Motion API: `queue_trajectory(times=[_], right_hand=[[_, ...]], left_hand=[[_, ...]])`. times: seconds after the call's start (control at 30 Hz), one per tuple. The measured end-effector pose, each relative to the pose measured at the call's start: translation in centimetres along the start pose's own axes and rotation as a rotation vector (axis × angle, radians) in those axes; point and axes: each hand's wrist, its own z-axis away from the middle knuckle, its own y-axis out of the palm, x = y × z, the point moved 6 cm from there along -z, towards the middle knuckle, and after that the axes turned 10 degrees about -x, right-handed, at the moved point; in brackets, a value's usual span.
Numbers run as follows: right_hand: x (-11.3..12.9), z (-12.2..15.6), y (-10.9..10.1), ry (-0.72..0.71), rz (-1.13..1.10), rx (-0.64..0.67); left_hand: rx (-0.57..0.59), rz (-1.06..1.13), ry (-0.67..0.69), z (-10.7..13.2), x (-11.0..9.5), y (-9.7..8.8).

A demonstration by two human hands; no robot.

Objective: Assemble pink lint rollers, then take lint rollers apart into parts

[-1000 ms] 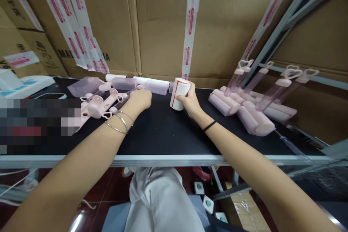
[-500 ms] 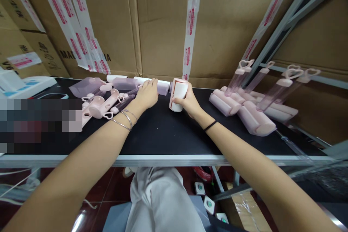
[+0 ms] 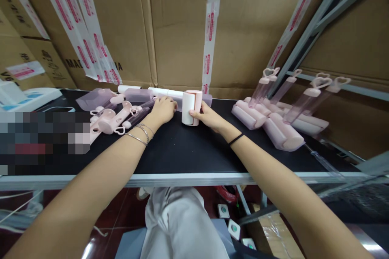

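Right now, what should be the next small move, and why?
Perhaps close the left hand on the lavender piece nearby: it shows just beyond that hand, and the right hand holds the pink-and-white roller upright. Whether the left hand already grips something is unclear.

Far cardboard (image 3: 176,28) is matt, tape (image 3: 210,24) glossy. Near rail (image 3: 191,179): smooth metal. 1 held cylinder (image 3: 187,105) looks smooth, plastic.

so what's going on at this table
At the black table, the person's right hand holds a white-and-pink cylinder upright. The left hand is beside some purplish handles; whether it grips anything isn't clear. Several long-handled pink rollers sit grouped toward the table's right end.
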Motion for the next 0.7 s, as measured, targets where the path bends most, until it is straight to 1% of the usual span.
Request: queue_trajectory(times=[0.07,0.13,0.2,0.3,0.37,0.4,0.43,0.47,0.5,0.53,0.6,0.63,0.67,0.7], right_hand=[[0.0,0.0,0.1,0.045,0.102,0.034],[0.6,-0.2,-0.5,0.019,0.197,-0.024],[1.8,-0.4,-1.4,-0.071,0.267,-0.141],[4.4,-0.2,-2.9,-0.279,0.296,-0.304],[5.9,0.3,-3.7,-0.391,0.262,-0.374],[6.5,0.5,-4.1,-0.425,0.236,-0.398],[6.9,0.8,-4.4,-0.445,0.214,-0.416],[7.1,1.0,-4.7,-0.457,0.203,-0.431],[7.3,1.1,-5.0,-0.467,0.205,-0.44],[7.5,1.3,-5.1,-0.478,0.22,-0.442],[7.5,1.4,-4.9,-0.501,0.277,-0.428],[7.5,1.5,-4.7,-0.514,0.304,-0.414],[7.4,1.6,-4.4,-0.529,0.323,-0.398],[7.3,1.6,-4.0,-0.548,0.333,-0.379]], left_hand=[[0.021,-0.008,0.019,-0.1,-0.1,0.1],[0.036,-0.021,0.034,-0.1,-0.3,0.0],[0.024,0.002,0.036,-0.1,-0.6,-0.4],[-0.017,0.131,0.084,-0.1,-2.0,-1.2],[-0.024,0.245,0.177,0.1,-3.5,-1.9],[-0.027,0.293,0.225,0.2,-4.3,-2.2],[-0.039,0.332,0.25,0.2,-4.9,-2.7],[-0.066,0.357,0.235,0.1,-5.0,-3.1],[-0.111,0.371,0.17,0.0,-4.7,-3.7],[-0.166,0.372,0.064,-0.2,-3.9,-4.2],[-0.261,0.326,-0.18,-0.2,-1.5,-5.2],[-0.278,0.274,-0.28,-0.1,-0.2,-5.5],[-0.267,0.205,-0.352,0.1,1.0,-5.7],[-0.23,0.124,-0.408,0.3,2.1,-5.8]])
